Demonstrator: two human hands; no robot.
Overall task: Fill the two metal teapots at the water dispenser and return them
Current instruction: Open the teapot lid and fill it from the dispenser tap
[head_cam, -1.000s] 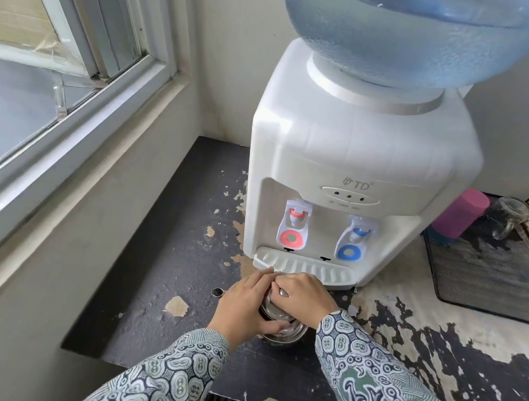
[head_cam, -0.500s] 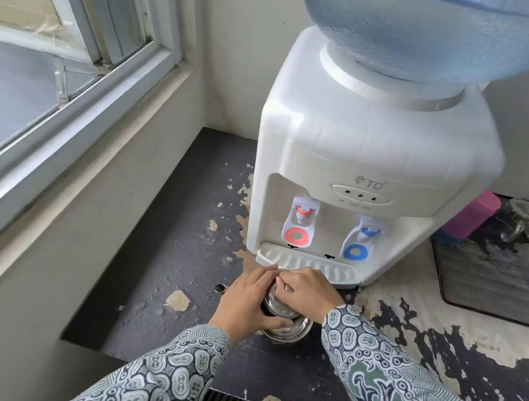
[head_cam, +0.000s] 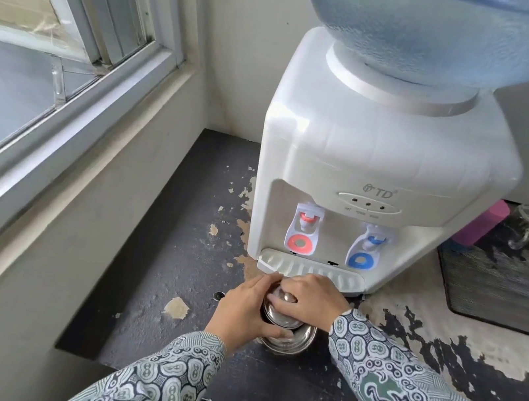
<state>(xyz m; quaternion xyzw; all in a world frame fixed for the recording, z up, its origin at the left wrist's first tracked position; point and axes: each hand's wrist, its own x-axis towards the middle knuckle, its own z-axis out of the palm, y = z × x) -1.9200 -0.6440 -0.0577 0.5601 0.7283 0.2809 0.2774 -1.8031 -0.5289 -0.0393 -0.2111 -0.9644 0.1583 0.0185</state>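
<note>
White water dispenser (head_cam: 377, 156) stands on a worn counter (head_cam: 154, 273). Left of it, bare counter up to the wall. Right of it, a mesh mat (head_cam: 498, 292) holding cups.

Low in the middle of the frame a metal teapot (head_cam: 286, 337) stands on the worn black counter (head_cam: 152, 286), just in front of the drip tray (head_cam: 310, 271) of a white water dispenser (head_cam: 365, 167). The left hand (head_cam: 245, 311) wraps round the pot's left side — thumb curled across its front — while the right hand (head_cam: 311, 299) grips the lid from above. Both sleeves are patterned. The red tap (head_cam: 303, 230) and the blue tap (head_cam: 366, 251) sit above the tray; a blue water bottle (head_cam: 439, 30) tops the dispenser. A window (head_cam: 38, 43) fills the upper left, and at the right edge a black mesh tray (head_cam: 501, 293) lies beside a pink cup (head_cam: 481, 224) and a glass mug (head_cam: 526, 224).
</note>
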